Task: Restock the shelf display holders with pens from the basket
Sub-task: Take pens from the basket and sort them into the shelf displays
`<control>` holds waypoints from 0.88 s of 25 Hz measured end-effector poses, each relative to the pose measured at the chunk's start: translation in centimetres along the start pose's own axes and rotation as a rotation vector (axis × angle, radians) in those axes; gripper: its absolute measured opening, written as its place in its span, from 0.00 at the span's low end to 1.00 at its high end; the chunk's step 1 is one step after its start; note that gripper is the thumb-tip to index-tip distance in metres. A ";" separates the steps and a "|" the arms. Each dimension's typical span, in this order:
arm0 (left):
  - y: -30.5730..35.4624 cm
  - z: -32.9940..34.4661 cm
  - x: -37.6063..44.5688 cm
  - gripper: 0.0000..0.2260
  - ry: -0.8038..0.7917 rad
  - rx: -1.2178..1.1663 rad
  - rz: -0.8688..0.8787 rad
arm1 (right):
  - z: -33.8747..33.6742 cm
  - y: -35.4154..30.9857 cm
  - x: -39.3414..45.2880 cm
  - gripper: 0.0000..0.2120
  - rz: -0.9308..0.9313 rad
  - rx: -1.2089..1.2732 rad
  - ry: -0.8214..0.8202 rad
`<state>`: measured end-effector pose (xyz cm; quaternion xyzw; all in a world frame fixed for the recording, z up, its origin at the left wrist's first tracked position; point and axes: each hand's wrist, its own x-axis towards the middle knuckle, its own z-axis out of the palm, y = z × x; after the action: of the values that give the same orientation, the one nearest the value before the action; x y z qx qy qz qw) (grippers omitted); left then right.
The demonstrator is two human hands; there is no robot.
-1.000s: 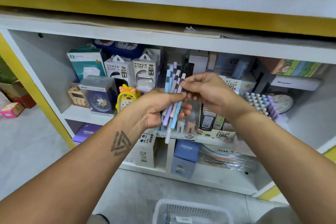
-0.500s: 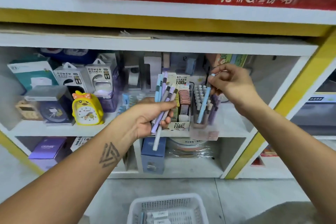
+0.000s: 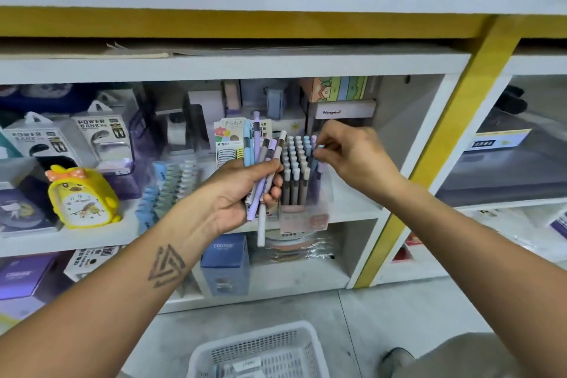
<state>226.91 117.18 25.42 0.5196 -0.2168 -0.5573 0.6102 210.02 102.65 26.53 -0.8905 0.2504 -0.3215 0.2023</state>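
Head view — left hand (image 3: 242, 190) gripping a bundle of pens (image 3: 264, 169) at centre, right hand (image 3: 346, 153) at 2 o'clock of it pinching one pen (image 3: 316, 156) over the clear holder (image 3: 302, 181) on the shelf (image 3: 352, 209), white basket (image 3: 260, 350) on the floor at 6 o'clock — yellow clock (image 3: 81, 198) at 9 o'clock.

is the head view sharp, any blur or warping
Head view: wide-angle bend bows the white shelf board; the left edge smears, blurring the white power bank boxes; the right hand is soft with motion; the yellow duck clock reads fairly sharp.
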 end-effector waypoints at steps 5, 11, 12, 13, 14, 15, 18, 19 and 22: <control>-0.4 0.5 1.0 0.05 -0.016 0.009 0.020 | 0.2 0.4 0.5 0.06 -0.003 -0.103 -0.044; -0.3 0.9 1.0 0.07 -0.017 0.015 0.028 | 0.5 0.0 0.5 0.07 0.028 -0.007 -0.073; -0.3 0.9 0.9 0.07 -0.020 0.018 0.029 | 0.6 0.0 0.5 0.07 0.032 0.004 -0.066; -0.3 0.9 0.8 0.07 -0.023 0.020 0.029 | 0.7 0.1 0.5 0.06 0.041 0.010 -0.059; -0.3 0.9 0.7 0.08 -0.027 0.022 0.030 | 0.7 0.2 0.5 0.05 0.056 -0.003 -0.054; -0.2 0.8 0.5 0.08 -0.031 0.022 0.030 | 0.7 0.4 0.7 0.03 0.068 -0.051 -0.058; 0.0 0.7 0.0 0.08 -0.045 0.022 0.025 | 0.7 0.4 1.2 0.11 0.042 -0.339 -0.175; 0.0 0.6 -0.2 0.08 -0.053 0.024 0.024 | 0.8 0.3 1.3 0.13 0.051 -0.361 -0.194; 0.1 0.7 -0.5 0.08 -0.074 0.036 0.023 | 1.0 -1.1 1.6 0.12 0.183 -0.034 -0.077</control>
<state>226.24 117.36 25.95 0.5070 -0.2550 -0.5652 0.5988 212.04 102.78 27.13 -0.8789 0.3283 -0.2628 0.2252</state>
